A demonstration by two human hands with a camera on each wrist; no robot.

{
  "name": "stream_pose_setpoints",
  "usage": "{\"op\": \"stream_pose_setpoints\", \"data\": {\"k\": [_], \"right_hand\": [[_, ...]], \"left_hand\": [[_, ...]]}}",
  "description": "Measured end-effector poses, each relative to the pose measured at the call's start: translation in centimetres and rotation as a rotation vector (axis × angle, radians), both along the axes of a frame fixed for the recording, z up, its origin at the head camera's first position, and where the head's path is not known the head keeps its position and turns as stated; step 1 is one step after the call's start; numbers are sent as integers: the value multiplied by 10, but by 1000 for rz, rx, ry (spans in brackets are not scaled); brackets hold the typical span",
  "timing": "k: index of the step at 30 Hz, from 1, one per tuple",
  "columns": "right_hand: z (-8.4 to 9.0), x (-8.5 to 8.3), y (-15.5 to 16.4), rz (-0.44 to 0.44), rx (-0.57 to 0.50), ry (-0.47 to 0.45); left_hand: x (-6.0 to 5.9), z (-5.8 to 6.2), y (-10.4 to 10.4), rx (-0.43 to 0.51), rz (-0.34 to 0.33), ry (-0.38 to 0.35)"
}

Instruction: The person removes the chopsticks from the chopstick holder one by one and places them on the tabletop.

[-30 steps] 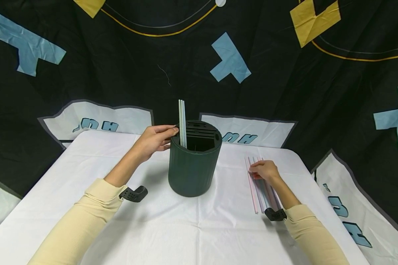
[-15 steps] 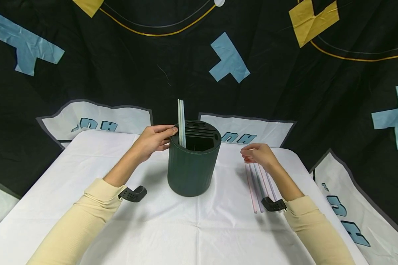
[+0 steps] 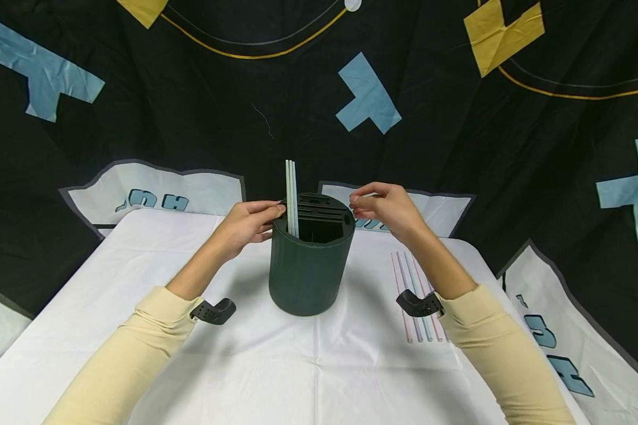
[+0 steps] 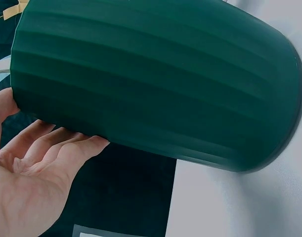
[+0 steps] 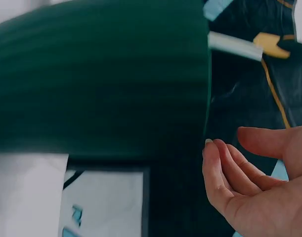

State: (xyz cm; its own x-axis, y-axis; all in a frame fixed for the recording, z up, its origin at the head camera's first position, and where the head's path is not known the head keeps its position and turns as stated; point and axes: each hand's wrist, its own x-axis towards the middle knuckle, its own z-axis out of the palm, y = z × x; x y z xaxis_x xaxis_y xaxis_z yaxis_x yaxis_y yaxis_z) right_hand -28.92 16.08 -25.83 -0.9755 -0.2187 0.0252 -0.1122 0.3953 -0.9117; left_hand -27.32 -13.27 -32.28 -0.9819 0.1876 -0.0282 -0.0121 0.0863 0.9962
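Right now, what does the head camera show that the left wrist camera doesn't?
Only the head view shows the right hand raised beside the green holder's rim, the straws standing in it, more straws lying on the white table, and both sleeves. Only the left wrist view shows the holder's ribbed side close up, with the left fingers resting against it. Both show the holder and the left hand touching it.

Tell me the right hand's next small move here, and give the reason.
Probably ease the right hand a little left and down, over the open top of the green holder. It hovers beside the rim; whether it pinches a straw cannot be told. The left hand rests against the holder's other side, upright straws stand inside, and more straws lie on the table.
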Motion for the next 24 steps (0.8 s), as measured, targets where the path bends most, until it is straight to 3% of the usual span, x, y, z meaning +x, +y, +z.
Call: {"op": "stream_pose_setpoints", "data": {"k": [11,24], "right_hand": [[12,12,-55,126,-27,24],[3,12,-81,137,55,40]], "left_hand": [[-1,-1,-1,-14,-4,3],[1,1,-1,-24,-14,11]]}}
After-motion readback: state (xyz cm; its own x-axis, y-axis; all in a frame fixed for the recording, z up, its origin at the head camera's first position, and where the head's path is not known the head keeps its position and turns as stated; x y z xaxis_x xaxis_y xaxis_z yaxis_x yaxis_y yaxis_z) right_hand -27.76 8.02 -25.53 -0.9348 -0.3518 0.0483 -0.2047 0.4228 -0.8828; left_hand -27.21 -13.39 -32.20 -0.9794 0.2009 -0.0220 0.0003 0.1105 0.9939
